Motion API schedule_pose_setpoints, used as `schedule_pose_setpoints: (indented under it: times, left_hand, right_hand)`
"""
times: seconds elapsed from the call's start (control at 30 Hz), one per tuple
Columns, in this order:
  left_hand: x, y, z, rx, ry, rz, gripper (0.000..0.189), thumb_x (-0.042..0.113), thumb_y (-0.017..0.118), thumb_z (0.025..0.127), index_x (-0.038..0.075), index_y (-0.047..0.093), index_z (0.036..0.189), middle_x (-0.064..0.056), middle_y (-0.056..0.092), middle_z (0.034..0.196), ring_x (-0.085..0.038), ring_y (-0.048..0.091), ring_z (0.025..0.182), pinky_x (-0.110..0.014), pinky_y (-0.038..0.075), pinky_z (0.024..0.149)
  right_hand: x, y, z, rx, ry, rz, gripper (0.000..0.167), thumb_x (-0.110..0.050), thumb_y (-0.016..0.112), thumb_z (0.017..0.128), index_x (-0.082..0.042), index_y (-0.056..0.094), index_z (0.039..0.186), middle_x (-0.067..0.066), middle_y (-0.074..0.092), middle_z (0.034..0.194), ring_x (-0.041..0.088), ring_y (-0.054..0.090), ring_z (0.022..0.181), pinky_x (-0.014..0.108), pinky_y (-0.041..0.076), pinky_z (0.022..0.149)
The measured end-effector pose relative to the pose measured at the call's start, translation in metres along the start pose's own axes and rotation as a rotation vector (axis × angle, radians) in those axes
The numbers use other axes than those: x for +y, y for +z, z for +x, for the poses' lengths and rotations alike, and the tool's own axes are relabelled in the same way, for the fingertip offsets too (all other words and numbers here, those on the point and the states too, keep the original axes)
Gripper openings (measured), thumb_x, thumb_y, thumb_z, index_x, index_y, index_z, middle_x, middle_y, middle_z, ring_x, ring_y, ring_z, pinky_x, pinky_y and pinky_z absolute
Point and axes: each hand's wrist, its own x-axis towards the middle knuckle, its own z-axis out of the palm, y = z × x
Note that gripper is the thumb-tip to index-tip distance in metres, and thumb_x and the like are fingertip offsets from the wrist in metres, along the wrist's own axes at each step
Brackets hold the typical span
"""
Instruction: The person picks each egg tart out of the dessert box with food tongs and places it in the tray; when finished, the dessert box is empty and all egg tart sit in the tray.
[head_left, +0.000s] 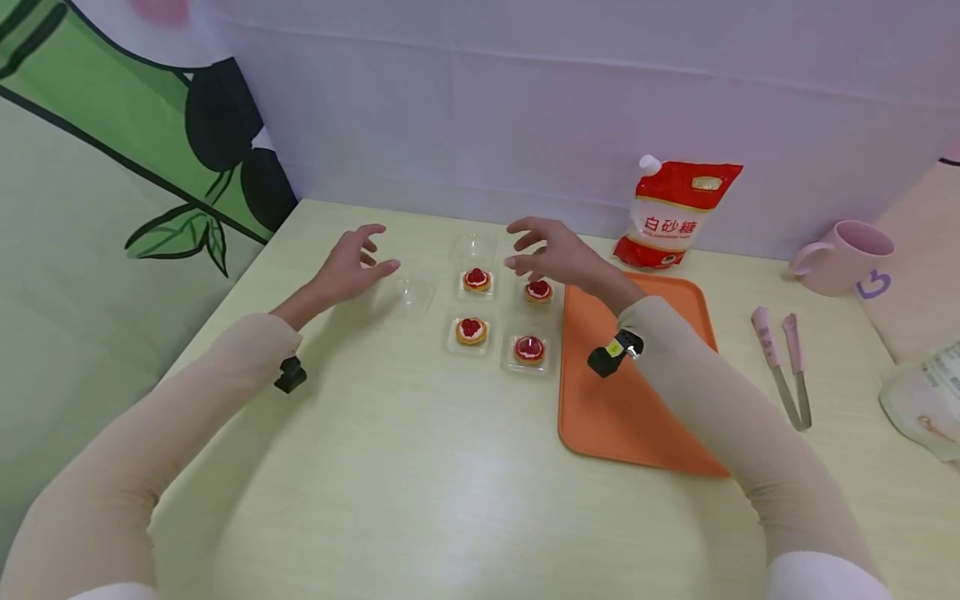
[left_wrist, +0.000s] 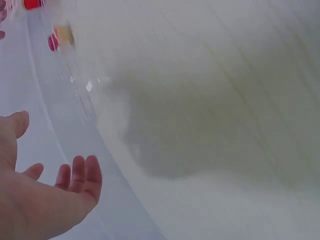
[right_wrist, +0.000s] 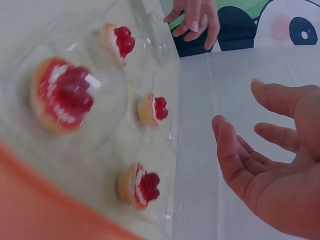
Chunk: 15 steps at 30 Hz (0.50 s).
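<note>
Several small red-topped tarts sit in clear plastic trays on the table. The front-right tart has a clear domed lid over it. One clear lid lies beside my left hand, and another clear lid is behind the back tart. My left hand hovers over the table with loosely bent fingers and holds nothing. Above the back-right tart, my right hand is raised, its fingers apart and nothing between them.
An orange tray lies right of the tarts, under my right forearm. Behind it stands a red and white sugar pouch. Farther right are a pink mug, two pink-handled utensils and a whitish bag.
</note>
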Motion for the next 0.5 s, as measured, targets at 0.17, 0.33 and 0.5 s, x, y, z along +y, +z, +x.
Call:
schedule_pose_setpoints:
  times: [0.17, 0.33, 0.5]
  left_hand:
    - [0.031, 0.021, -0.006, 0.024, 0.157, 0.052, 0.07, 0.029, 0.071, 0.091, 0.011, 0.039, 0.151, -0.024, 0.043, 0.134, -0.041, 0.05, 0.122, -0.055, 0.046, 0.096]
    - [0.057, 0.044, -0.013, -0.051, 0.294, 0.081, 0.072, 0.031, 0.076, 0.087, 0.012, 0.044, 0.148, -0.019, 0.046, 0.131, -0.037, 0.048, 0.122, -0.052, 0.044, 0.098]
    - [0.08, 0.066, -0.02, -0.134, 0.401, 0.186, 0.074, 0.038, 0.08, 0.083, 0.015, 0.048, 0.145, -0.016, 0.049, 0.132, -0.033, 0.048, 0.122, -0.052, 0.042, 0.102]
  right_hand:
    - [0.016, -0.009, -0.024, 0.038, 0.027, -0.062, 0.059, -0.022, 0.069, 0.095, -0.012, 0.044, 0.147, 0.019, 0.053, 0.14, 0.034, 0.06, 0.121, 0.047, 0.053, 0.1]
    - [0.028, -0.008, -0.045, 0.052, 0.003, -0.118, 0.06, -0.023, 0.07, 0.093, -0.011, 0.045, 0.146, 0.02, 0.056, 0.138, 0.035, 0.059, 0.122, 0.048, 0.052, 0.101]
    - [0.04, -0.003, -0.061, 0.044, -0.017, -0.156, 0.059, -0.021, 0.071, 0.093, -0.008, 0.047, 0.145, 0.02, 0.058, 0.135, 0.034, 0.059, 0.121, 0.048, 0.052, 0.101]
